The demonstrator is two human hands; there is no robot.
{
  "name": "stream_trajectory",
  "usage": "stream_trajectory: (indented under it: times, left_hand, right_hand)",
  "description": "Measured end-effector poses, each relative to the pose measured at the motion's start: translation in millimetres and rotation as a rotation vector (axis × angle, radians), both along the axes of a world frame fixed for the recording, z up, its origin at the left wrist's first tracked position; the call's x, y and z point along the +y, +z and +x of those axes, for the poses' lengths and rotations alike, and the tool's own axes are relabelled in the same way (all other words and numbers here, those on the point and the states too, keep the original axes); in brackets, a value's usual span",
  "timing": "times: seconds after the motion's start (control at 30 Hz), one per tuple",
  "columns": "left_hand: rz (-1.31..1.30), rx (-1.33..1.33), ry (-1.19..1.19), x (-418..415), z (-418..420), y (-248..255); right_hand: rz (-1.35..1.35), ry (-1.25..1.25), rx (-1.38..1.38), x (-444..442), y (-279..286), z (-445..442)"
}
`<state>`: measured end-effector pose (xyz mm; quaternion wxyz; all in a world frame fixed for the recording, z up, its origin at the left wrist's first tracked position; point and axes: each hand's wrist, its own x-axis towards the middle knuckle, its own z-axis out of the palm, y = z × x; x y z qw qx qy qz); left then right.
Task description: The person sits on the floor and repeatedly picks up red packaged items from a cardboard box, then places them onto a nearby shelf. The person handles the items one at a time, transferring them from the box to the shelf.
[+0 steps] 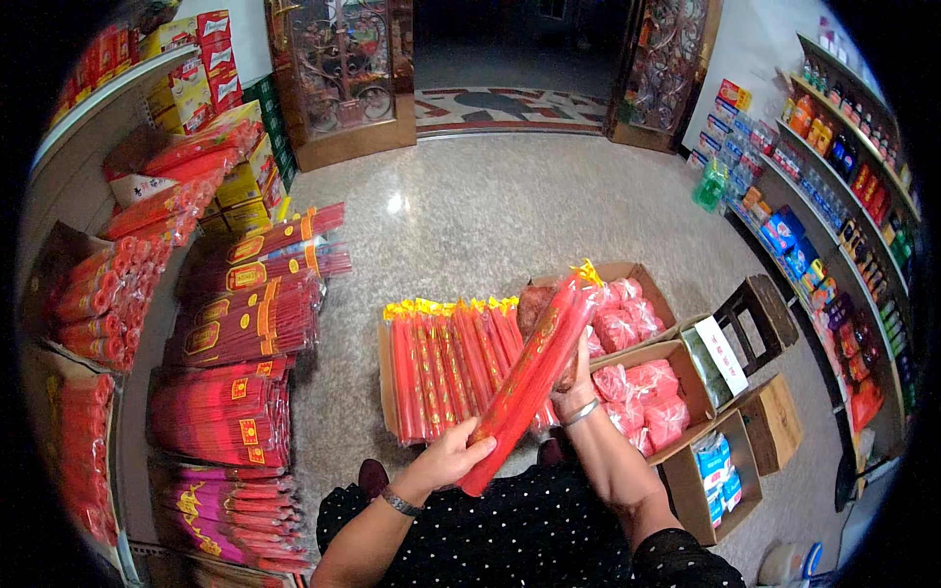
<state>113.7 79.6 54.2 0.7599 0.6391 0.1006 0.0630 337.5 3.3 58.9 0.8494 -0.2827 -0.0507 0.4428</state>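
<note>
Both hands hold one long red packet (531,360), wrapped in clear plastic with gold print and a yellow tuft at its top end. It slants up to the right above my lap. My left hand (452,457) grips its lower end, thumb on top. My right hand (576,382) supports the upper part from behind, its fingers mostly hidden. Just beyond, several similar red packets (448,367) with yellow tops lie side by side in a cardboard box (384,382). To the right, pink plastic-wrapped bundles (647,397) fill an open carton (695,367).
Incense-stick packs (250,316) are stacked along the left shelving. Nearby on the right are a box of blue-and-white packs (717,470), a wooden stool (764,323) and drink shelves (845,191). Ahead, ornate doors (345,81) open onto a dark exterior.
</note>
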Motion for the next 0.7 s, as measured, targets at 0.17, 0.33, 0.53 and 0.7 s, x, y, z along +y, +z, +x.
stream_trajectory:
  times: [0.17,0.33,0.53,0.7]
  left_hand:
    - [0.256,-0.119,0.300,-1.4,3.8,2.5]
    - [0.542,-0.159,0.426,6.0,9.6,11.7]
    - [0.799,-0.129,0.552,6.6,7.1,26.6]
    - [0.910,-0.186,0.636,-6.3,9.9,33.9]
  right_hand:
    - [-0.168,0.020,-0.095,-7.7,8.4,-30.6]
    - [-0.194,0.083,-0.304,-4.1,-0.9,-71.9]
    - [-0.396,0.163,-0.519,-6.5,-21.9,-92.8]
    - [-0.335,0.000,-0.569,2.6,-16.7,-105.0]
